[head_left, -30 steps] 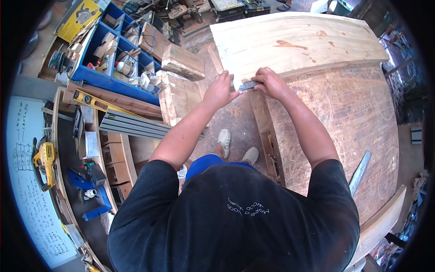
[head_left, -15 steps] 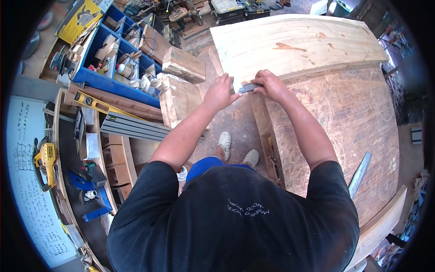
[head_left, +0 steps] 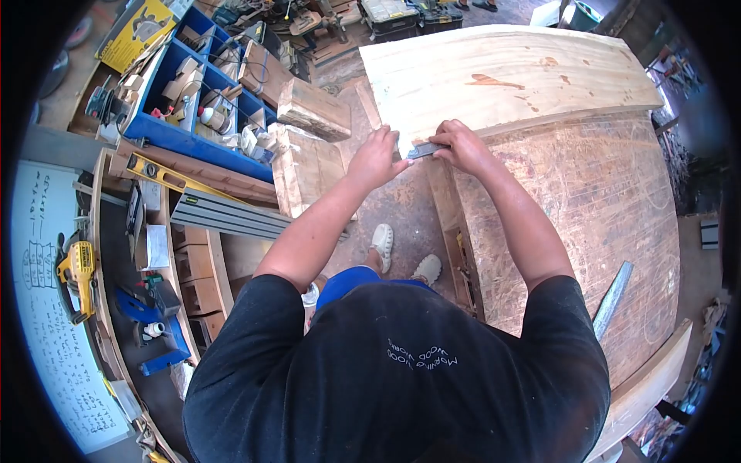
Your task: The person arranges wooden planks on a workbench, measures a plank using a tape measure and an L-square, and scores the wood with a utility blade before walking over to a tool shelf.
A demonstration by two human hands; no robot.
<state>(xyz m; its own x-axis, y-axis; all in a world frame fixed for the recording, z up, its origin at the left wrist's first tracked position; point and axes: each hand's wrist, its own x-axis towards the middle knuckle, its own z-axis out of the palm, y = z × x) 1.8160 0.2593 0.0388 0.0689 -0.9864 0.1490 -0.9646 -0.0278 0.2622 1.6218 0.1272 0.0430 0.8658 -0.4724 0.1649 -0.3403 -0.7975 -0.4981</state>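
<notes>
A thick pale wooden slab (head_left: pixel 509 77) with brown knots lies across the far part of the scratched workbench (head_left: pixel 571 201). At its near left corner, my right hand (head_left: pixel 459 147) is closed round a small dark grey tool (head_left: pixel 421 150), pinched between thumb and fingers. My left hand (head_left: pixel 376 158) is at the slab's left end, fingers bent over its edge and thumb near the tool's tip. What the left fingers grip besides the slab's corner is hidden.
A blue divided box (head_left: pixel 193 147) with bottles and wood pieces stands at the left, beside wood blocks (head_left: pixel 312 108). A yellow level (head_left: pixel 158 171) and a grey rail (head_left: pixel 228 214) lie below it. A metal strip (head_left: pixel 614 301) rests on the bench. Another person's feet (head_left: pixel 485 5) show at the top.
The dark tool in my right hand has tilted slightly and shifted a little toward me. My left hand has barely moved. The other person's feet at the top have changed place.
</notes>
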